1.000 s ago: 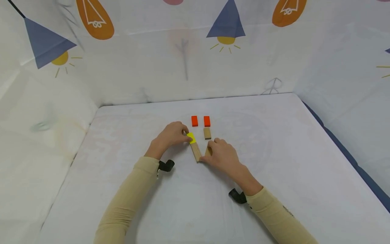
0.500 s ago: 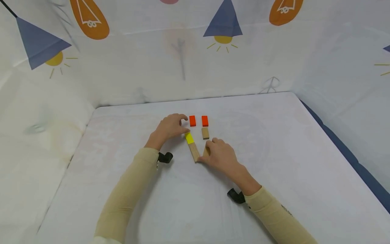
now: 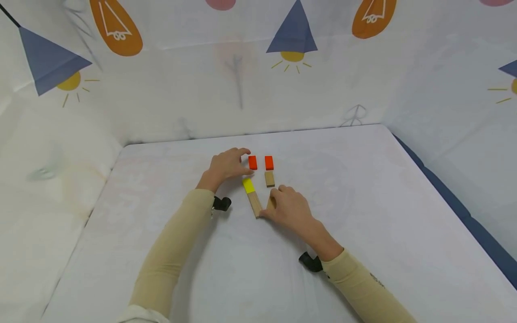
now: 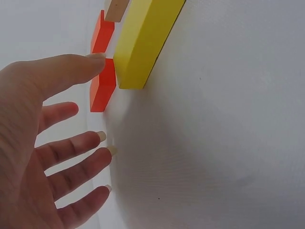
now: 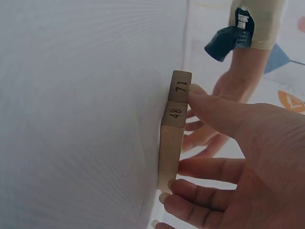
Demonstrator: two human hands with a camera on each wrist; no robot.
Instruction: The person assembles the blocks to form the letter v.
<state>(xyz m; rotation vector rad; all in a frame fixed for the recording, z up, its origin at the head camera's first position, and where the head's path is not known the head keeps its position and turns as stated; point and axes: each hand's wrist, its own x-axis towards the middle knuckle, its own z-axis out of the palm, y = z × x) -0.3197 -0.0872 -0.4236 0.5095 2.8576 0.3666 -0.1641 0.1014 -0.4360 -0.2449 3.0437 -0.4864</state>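
Note:
In the head view my left hand [image 3: 227,165] reaches around the left red block [image 3: 252,163], thumb and forefinger spread apart. The left wrist view shows the thumb overlapping that block, with the other fingers loosely extended. My right hand [image 3: 291,209] holds a plain wooden block [image 5: 170,148] marked 48 between thumb and fingers. Its end meets a second wooden block [image 3: 255,205] marked 71, and the two form a V. The thumb tip lies at the 71 end. Beyond the second block, in line with it, lies a yellow block [image 3: 248,185].
A second red block [image 3: 269,163] lies right of the first, with a short wooden block [image 3: 269,179] just in front of it. All rest on a white-covered table [image 3: 347,188]. A patterned white curtain [image 3: 169,89] rises behind the table's back edge.
My left hand has let go of the yellow block and moved away from me to the left red block. The right hand stays on its wooden block. The view has shifted slightly.

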